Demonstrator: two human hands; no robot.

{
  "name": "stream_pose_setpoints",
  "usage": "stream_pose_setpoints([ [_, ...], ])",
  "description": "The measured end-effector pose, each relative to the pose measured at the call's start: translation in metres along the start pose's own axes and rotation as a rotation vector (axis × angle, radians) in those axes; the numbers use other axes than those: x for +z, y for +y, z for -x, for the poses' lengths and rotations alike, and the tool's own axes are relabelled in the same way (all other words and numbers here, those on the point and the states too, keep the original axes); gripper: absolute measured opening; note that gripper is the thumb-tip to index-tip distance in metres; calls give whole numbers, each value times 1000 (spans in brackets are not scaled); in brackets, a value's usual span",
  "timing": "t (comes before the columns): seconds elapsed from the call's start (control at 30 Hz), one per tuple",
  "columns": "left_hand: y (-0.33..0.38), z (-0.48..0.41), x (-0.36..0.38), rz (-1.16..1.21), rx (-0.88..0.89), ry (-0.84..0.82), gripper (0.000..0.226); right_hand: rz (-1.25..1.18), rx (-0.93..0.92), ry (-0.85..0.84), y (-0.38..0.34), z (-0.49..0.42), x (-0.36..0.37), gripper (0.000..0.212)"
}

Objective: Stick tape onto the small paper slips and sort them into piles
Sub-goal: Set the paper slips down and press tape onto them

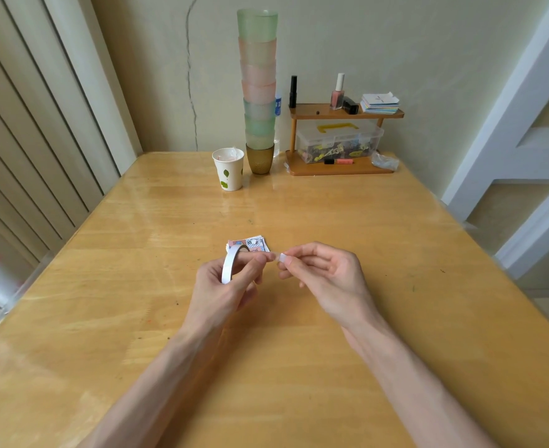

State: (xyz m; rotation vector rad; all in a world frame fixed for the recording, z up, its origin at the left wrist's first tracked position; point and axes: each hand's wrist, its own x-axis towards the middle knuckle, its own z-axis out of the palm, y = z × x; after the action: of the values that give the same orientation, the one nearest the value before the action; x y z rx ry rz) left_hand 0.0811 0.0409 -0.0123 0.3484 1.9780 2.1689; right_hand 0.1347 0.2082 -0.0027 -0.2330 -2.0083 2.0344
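Note:
My left hand (231,282) grips a white roll of tape (229,265) above the middle of the wooden table (137,286). My right hand (318,270) pinches the free end of the tape (281,257) between thumb and fingertips, just right of the roll. A small stack of patterned paper slips (250,243) lies flat on the table just beyond my left hand, partly hidden by the roll and fingers.
At the table's far edge stand a paper cup (228,169), a tall stack of coloured cups (259,92) and a wooden two-tier shelf (341,169) with a clear box, bottles and a pile of papers. A wall closes the far side.

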Motion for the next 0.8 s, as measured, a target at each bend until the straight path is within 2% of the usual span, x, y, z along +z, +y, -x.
stream_pose_setpoints([
  [0.17,-2,-1,-1,-3,12,65,20,1,-3,114,1,-1,-3,6],
  [0.23,-2,-3,-3,2,11,88,20,84,-7,160,5,-5,-7,4],
  [0.4,-3,-4,-4,13,3,91,21,765,-103,262,29,-17,-20,6],
  [0.47,-2,-3,-3,20,0,86,21,889,-148,247,34,-18,-21,7],
  [0.63,-2,-5,-7,23,-9,93,22,1042,-341,308,48,-25,-25,15],
  [0.8,-1,-9,-17,39,5,111,21,961,-277,285,53,-29,-30,23],
])
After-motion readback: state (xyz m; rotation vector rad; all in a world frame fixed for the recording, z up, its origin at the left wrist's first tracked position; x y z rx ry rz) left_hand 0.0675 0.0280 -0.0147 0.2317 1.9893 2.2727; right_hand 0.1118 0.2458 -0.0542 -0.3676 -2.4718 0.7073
